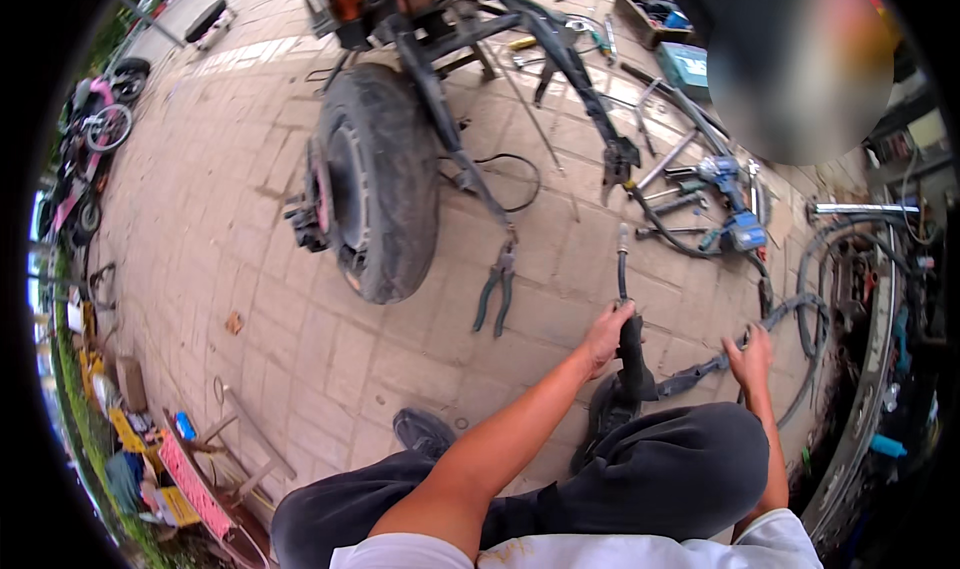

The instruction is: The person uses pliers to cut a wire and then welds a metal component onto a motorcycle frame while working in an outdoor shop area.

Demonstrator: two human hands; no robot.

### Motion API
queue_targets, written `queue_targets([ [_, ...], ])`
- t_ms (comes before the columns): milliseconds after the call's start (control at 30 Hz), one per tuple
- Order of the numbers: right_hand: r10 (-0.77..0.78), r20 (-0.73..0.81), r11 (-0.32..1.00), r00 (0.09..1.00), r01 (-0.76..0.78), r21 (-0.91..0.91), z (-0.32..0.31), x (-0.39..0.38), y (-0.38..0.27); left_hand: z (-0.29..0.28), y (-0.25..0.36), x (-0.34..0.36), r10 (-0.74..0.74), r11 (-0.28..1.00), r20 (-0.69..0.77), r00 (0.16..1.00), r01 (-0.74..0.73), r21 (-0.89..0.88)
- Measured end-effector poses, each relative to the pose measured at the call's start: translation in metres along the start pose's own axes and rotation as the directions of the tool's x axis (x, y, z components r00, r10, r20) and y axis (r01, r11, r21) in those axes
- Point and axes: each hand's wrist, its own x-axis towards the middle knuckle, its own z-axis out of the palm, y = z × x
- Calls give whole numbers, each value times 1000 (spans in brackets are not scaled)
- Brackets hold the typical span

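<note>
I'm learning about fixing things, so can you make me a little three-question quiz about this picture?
1. True or false: the left hand grips a black handle-like part.
2. What lies on the paving beside the big tyre? A) green-handled pliers B) a broom C) a ball
3. What colour is the cordless power tool on the ground?

Key: 1 true. 2 A. 3 blue.
</note>
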Motion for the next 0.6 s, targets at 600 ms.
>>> queue_targets([
  [600,-547,-294,436,784,566,700,-61,-25,-260,20,143,-42,642,678,-37,766,-546,492],
])
